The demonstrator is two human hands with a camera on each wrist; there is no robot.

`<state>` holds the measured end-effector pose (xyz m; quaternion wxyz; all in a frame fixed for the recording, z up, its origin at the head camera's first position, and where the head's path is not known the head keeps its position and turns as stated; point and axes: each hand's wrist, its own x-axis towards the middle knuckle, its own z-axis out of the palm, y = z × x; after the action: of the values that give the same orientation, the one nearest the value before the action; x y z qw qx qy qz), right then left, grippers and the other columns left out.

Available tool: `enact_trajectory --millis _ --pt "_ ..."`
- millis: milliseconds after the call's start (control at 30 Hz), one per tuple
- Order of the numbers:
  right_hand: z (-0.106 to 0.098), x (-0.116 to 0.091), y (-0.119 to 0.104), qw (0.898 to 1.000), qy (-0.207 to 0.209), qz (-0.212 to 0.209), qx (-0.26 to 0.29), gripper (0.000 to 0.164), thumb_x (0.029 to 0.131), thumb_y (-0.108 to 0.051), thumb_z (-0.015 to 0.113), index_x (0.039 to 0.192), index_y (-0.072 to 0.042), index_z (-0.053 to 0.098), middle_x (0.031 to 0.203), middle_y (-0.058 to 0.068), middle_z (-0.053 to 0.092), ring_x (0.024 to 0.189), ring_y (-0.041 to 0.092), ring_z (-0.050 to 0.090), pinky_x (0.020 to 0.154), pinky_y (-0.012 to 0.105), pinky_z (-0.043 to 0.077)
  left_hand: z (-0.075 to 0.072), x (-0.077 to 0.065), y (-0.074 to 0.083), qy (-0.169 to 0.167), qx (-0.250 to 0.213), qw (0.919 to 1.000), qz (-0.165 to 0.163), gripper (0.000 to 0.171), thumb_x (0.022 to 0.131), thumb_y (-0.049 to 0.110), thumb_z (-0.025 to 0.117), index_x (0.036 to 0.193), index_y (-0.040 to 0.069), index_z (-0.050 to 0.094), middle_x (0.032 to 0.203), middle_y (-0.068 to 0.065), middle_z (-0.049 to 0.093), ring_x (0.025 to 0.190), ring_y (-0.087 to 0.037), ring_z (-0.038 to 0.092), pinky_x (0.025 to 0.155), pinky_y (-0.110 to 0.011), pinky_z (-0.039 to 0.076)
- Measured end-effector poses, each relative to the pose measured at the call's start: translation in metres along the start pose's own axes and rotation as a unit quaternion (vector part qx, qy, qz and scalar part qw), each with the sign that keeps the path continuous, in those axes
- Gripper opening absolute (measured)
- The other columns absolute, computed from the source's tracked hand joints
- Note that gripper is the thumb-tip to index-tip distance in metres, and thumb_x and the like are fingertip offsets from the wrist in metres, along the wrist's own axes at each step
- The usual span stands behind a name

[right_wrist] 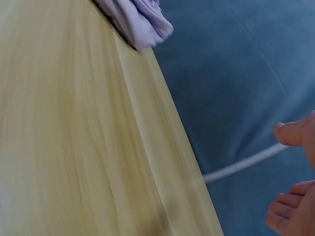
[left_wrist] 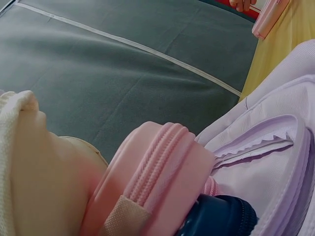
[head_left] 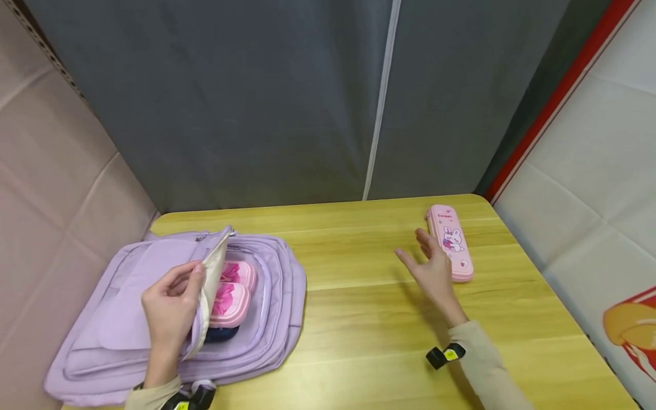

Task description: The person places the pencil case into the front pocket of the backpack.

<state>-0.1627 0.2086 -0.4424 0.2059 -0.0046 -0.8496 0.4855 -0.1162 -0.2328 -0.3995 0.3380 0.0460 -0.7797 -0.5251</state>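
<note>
A lilac backpack (head_left: 118,296) lies on the left of the table with its front pocket unzipped. The left hand (head_left: 171,302) pinches the pocket's cream-lined flap (head_left: 212,279) and holds it up. Inside the pocket sit pink zipped cases (head_left: 230,304) with bright pink ribbon-like patterns. Beneath them shows a dark blue zipped item (left_wrist: 216,216), partly hidden. Over on the right, the right hand (head_left: 434,273) hovers with its fingers spread and thumb apart, holding nothing. Just beyond it lies a pink pencil case (head_left: 452,242) with a bunny print, its lower left edge partly behind the hand.
The yellow wood-grain table (head_left: 353,319) stretches between the backpack and the pencil case. A dark grey curtain (head_left: 230,114) with a pale strip hangs behind the table. Light panels (head_left: 589,188) stand close on both sides.
</note>
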Motion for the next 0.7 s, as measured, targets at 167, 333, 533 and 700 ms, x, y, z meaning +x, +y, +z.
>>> enact_trajectory --millis 167,333,533,700 --pt "-0.020 0.002 0.018 0.996 0.042 0.065 -0.038 0.075 0.074 -0.037 0.075 0.134 -0.005 0.043 0.134 0.014 0.049 0.122 0.030 0.047 0.104 0.043 0.041 0.000 -0.001 -0.002 -0.001 0.006 1.0000 0.003 0.013 0.080 0.012 0.071 0.091 0.004 0.073 0.072 0.030 0.063 0.063 0.004 0.065 0.061 -0.009 0.054" --pt "-0.034 0.000 0.037 0.986 0.073 0.111 -0.104 0.083 0.073 -0.042 0.074 0.137 -0.005 0.039 0.134 0.019 0.047 0.121 0.035 0.046 0.102 0.049 0.040 0.001 -0.001 -0.001 -0.002 0.007 1.0000 0.006 0.013 0.080 0.012 0.071 0.090 0.004 0.073 0.072 0.030 0.063 0.063 0.004 0.065 0.061 -0.009 0.054" --pt "-0.041 -0.004 0.054 0.977 0.072 0.126 -0.158 0.086 0.074 -0.041 0.073 0.140 -0.003 0.032 0.133 0.023 0.044 0.119 0.038 0.044 0.101 0.051 0.037 0.001 -0.002 -0.002 -0.002 0.011 0.9999 0.009 0.013 0.080 0.013 0.071 0.090 0.005 0.073 0.073 0.030 0.063 0.062 0.004 0.065 0.060 -0.009 0.054" --pt "-0.046 -0.005 0.059 0.974 0.068 0.125 -0.173 0.085 0.076 -0.037 0.072 0.141 -0.003 0.030 0.136 0.023 0.040 0.121 0.039 0.041 0.104 0.053 0.033 0.001 -0.002 -0.003 0.000 0.015 0.9998 0.009 0.013 0.080 0.014 0.071 0.090 0.006 0.073 0.073 0.031 0.063 0.063 0.004 0.065 0.060 -0.008 0.053"
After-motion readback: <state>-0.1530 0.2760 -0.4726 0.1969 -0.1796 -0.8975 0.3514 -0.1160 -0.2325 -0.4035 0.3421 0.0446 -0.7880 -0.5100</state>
